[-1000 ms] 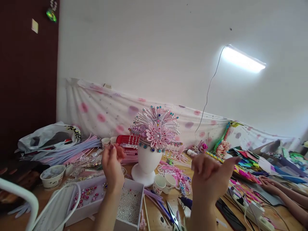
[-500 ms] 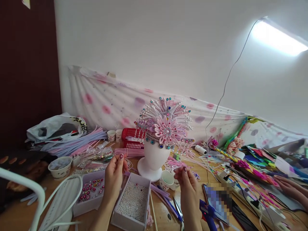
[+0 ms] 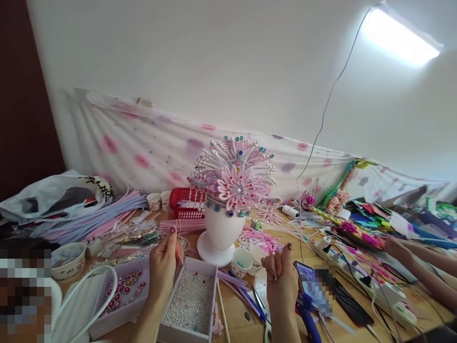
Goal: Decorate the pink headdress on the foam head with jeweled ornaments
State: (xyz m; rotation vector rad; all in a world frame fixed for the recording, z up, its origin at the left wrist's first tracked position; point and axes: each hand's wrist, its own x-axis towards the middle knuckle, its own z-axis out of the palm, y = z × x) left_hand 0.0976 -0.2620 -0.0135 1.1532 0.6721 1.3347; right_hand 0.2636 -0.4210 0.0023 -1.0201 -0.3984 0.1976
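Note:
My left hand [image 3: 164, 264] is closed in a pinch above the boxes, thumb uppermost. Something thin and pale shows by its fingertips, but I cannot make out what it is. My right hand [image 3: 282, 274] has its fingers curled in, beside the paper cups; whatever it may hold is hidden. Between and beyond them, a white mannequin head [image 3: 221, 233] wears a pink and white headdress [image 3: 237, 183] with pearls, coloured gems and a large flower. Near my left wrist are a box of pearl beads [image 3: 189, 300] and a box of pink gems [image 3: 124, 290].
Scissors [image 3: 262, 302], a blue glue gun [image 3: 306, 309] and a phone [image 3: 312, 286] lie around my right wrist. A power strip [image 3: 367, 290] and a co-worker's arms [image 3: 417, 267] are at right. A red basket [image 3: 178, 209] stands behind the head; pipe cleaners [image 3: 96, 216] lie left.
The view has shifted a little, so the headdress sits further left. My right hand has turned, its thumb now raised and fingers curled more. The left hand keeps its pinch.

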